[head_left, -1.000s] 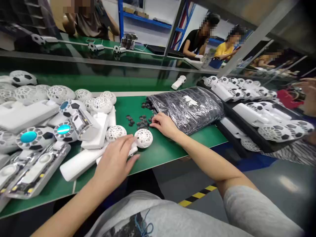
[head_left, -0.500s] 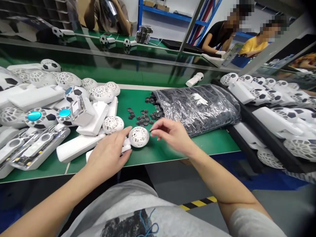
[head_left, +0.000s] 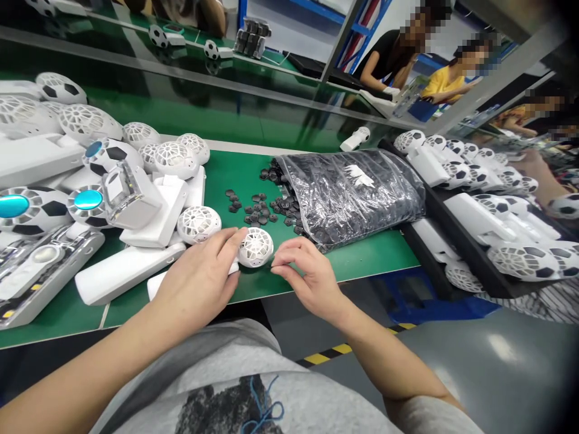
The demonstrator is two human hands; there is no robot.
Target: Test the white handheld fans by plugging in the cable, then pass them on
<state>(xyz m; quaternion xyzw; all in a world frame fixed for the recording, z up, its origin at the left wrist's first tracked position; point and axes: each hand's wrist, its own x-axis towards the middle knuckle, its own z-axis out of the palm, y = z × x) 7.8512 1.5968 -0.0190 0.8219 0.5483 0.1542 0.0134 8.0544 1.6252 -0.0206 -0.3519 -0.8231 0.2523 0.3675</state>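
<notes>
My left hand [head_left: 199,280] is closed around the neck of a white handheld fan [head_left: 256,248], whose round openwork head faces up near the table's front edge. Part of its white handle shows behind my wrist; the rest is hidden. Just right of the head, my right hand [head_left: 307,274] pinches thumb and forefinger together. A small black piece showed in that pinch a moment ago; the fingertips now mostly cover it. Beyond the fan head lie loose black pentagon pieces [head_left: 257,208], spilling from a clear plastic bag [head_left: 353,196] full of them.
White fans, some with black patches, are heaped on the left [head_left: 167,157]. Clear-cased parts [head_left: 49,265] lie among them. On the right, a black tray [head_left: 470,253] carries more football-patterned fans. A single fan [head_left: 355,139] lies behind the bag. People sit across the bench.
My right hand has turned slightly and come lower beside the fan head, its pinch kept. The fan stays in my left hand. The view has shifted, with the left heap sliding leftward.
</notes>
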